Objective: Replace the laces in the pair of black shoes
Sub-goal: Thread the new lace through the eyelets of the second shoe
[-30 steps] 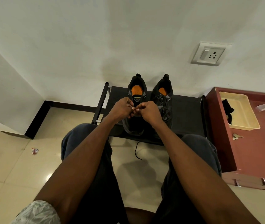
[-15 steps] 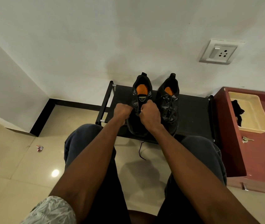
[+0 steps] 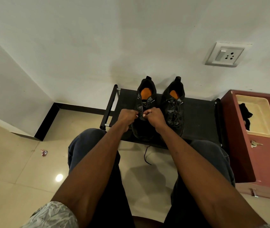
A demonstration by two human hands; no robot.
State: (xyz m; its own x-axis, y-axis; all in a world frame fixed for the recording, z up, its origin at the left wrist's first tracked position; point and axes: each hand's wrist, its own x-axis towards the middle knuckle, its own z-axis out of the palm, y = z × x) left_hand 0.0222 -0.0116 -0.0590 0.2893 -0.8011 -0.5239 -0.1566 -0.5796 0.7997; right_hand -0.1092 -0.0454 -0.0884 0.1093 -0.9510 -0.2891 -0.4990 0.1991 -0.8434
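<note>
While both fists are curling over the left shoe (image 3: 145, 102) on the black rack (image 3: 196, 122), the head view is showing the left hand (image 3: 127, 116) and right hand (image 3: 155, 117) pinching what is probably its lace, though the strand itself is too dark to make out. Beside it, the right shoe (image 3: 173, 109) is sitting fully laced, so roughly half the job is looking done; a loose lace end (image 3: 147, 155) is dangling toward the floor.

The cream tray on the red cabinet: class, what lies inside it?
Inside the tray a black bundle, perhaps cloth, lies against its left wall. The rest shows bare bottom. Anything under the bundle is hidden.
</note>
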